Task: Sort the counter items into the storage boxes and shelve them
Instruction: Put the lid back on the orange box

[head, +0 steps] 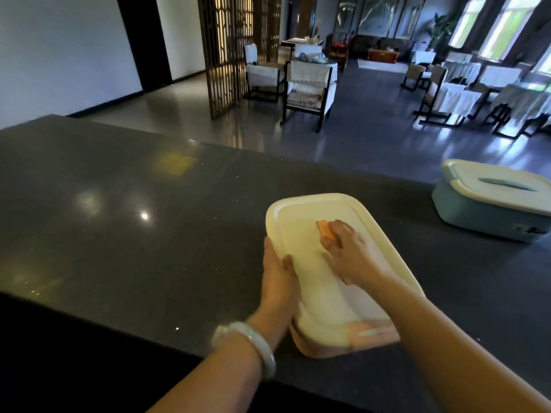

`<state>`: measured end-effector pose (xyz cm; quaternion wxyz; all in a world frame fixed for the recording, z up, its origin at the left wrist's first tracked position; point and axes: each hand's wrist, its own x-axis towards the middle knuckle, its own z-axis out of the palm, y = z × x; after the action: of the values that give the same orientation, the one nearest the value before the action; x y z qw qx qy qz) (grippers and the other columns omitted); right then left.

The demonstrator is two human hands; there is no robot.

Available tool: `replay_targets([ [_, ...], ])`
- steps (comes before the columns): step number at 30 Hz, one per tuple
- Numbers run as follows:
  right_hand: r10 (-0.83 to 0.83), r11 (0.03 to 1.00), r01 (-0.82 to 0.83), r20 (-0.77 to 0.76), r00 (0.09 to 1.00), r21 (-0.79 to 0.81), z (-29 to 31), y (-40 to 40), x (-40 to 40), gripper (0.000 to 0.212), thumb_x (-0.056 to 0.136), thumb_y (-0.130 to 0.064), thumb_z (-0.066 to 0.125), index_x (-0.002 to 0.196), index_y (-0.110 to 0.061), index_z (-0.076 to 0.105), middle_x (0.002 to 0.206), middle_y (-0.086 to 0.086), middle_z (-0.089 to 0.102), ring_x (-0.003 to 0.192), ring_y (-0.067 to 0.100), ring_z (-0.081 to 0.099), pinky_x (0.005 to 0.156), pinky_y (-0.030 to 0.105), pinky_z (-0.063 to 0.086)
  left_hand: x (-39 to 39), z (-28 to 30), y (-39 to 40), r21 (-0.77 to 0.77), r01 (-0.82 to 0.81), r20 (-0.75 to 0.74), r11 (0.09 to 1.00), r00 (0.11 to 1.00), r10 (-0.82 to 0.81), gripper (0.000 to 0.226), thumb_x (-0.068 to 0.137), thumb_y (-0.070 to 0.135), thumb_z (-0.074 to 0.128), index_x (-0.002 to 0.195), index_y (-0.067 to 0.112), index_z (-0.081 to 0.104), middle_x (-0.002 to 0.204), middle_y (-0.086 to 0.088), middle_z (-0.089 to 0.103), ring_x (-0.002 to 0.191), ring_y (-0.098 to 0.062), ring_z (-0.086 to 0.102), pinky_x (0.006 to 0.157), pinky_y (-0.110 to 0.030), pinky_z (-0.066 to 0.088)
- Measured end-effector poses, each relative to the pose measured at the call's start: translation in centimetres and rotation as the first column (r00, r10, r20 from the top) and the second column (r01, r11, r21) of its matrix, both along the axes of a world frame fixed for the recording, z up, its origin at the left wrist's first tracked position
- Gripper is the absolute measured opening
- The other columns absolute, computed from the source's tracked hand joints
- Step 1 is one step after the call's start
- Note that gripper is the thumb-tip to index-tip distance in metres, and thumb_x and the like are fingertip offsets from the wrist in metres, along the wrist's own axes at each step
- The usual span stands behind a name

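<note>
From the head camera, an orange storage box point(343, 338) with a cream lid point(316, 263) sits on the dark counter point(119, 204), its long axis running from the near edge away and slightly leftward. The left hand point(278, 272) lies against the lid's left rim, fingers straight. The right hand point(347, 251) curls around the orange handle point(325, 229) on top. A blue box point(489, 204), lid on, stands well apart at the far right. Chairs point(307, 90) fill the room beyond.
</note>
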<state>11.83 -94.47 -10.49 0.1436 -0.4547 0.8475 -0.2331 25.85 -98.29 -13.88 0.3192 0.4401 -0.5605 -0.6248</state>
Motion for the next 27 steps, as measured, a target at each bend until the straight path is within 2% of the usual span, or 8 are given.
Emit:
replay_targets([
  [3,0.034,0.997,-0.026,-0.103,0.994,0.076,-1.4,-2.6,0.6,0.059,0.102,-0.040,0.033,0.153,-0.017,0.016,0.161,0.002,0.008,0.148,0.019,0.004,0.119,0.035,0.001,0.6,0.3,4.3,0.088,-0.025,-0.088,0.996,0.996,0.033,0.069,0.097,0.038,0.047,0.150,0.043,0.004,0.149,0.008,0.031,0.129,-0.018,0.043,0.107,-0.044,0.039],
  [5,0.068,0.995,-0.054,-0.165,0.984,0.086,-2.3,-2.3,0.8,0.057,0.102,-0.043,0.025,0.154,-0.022,0.011,0.161,-0.002,0.003,0.148,0.015,-0.002,0.120,0.035,-0.004,1.6,0.0,5.5,0.064,-0.025,-0.114,0.998,0.993,0.033,0.068,0.096,0.040,0.050,0.150,0.039,0.007,0.146,0.010,0.032,0.124,-0.010,0.044,0.101,-0.032,0.041],
  [7,0.090,0.994,-0.075,-0.205,0.975,0.082,-2.7,-1.8,0.5,0.055,0.102,-0.044,0.022,0.153,-0.025,0.012,0.161,-0.004,0.004,0.148,0.012,-0.002,0.120,0.033,-0.004,2.6,-0.5,3.7,-0.031,-0.091,-0.029,0.995,0.996,0.090,0.051,0.099,0.034,0.048,0.144,0.033,0.024,0.138,0.007,0.042,0.112,-0.005,0.048,0.090,-0.021,0.039],
  [10,0.156,0.984,-0.129,-0.244,0.957,0.123,-2.4,-1.4,0.2,0.054,0.103,-0.042,0.021,0.153,-0.024,0.012,0.161,-0.004,0.004,0.147,0.011,-0.001,0.119,0.031,-0.004,3.3,-0.9,-2.0,-0.234,-0.133,0.188,0.963,0.966,0.179,0.048,0.100,0.028,0.044,0.143,0.010,0.035,0.144,-0.011,0.040,0.128,-0.022,0.043,0.100,-0.024,0.032],
  [12,0.193,0.978,-0.168,-0.233,0.953,0.125,-2.1,-0.9,0.5,0.054,0.103,-0.042,0.021,0.153,-0.026,0.011,0.160,-0.006,0.004,0.147,0.009,-0.002,0.118,0.029,-0.005,3.1,0.0,-5.3,-0.255,-0.060,0.260,0.965,0.957,0.128,0.049,0.101,0.033,0.041,0.144,0.008,0.038,0.147,-0.010,0.040,0.134,-0.023,0.039,0.106,-0.025,0.027],
  [18,0.463,0.882,-0.423,-0.210,0.861,0.210,-1.5,2.3,-0.2,0.050,0.100,-0.047,0.026,0.147,-0.045,0.008,0.152,-0.027,-0.004,0.138,-0.010,-0.010,0.112,0.020,-0.011,2.2,-0.2,-7.0,-0.039,0.168,0.236,0.985,0.959,-0.154,0.038,0.104,0.036,0.034,0.127,0.014,0.055,0.123,-0.003,0.057,0.112,-0.014,0.052,0.090,-0.022,0.035],
  [23,0.607,0.780,-0.555,-0.133,0.784,0.290,-0.1,3.8,-2.8,0.044,0.096,-0.055,0.027,0.136,-0.061,0.011,0.143,-0.044,0.000,0.134,-0.022,-0.004,0.112,0.012,-0.006,3.0,-0.7,-0.9,0.143,0.108,0.025,0.984,0.993,-0.113,0.030,0.102,0.042,0.034,0.125,0.027,0.048,0.110,0.012,0.052,0.099,-0.005,0.050,0.083,-0.019,0.034],
  [27,0.473,0.875,-0.427,-0.219,0.854,0.227,-0.7,2.3,-2.7,0.056,0.094,-0.059,0.030,0.147,-0.040,0.023,0.155,-0.020,0.020,0.142,-0.001,0.018,0.118,0.025,0.011,2.5,-1.1,2.7,0.237,0.141,-0.124,0.961,0.986,-0.114,0.031,0.100,0.051,0.032,0.129,0.042,0.035,0.107,0.017,0.056,0.093,0.002,0.056,0.068,-0.016,0.043],
])
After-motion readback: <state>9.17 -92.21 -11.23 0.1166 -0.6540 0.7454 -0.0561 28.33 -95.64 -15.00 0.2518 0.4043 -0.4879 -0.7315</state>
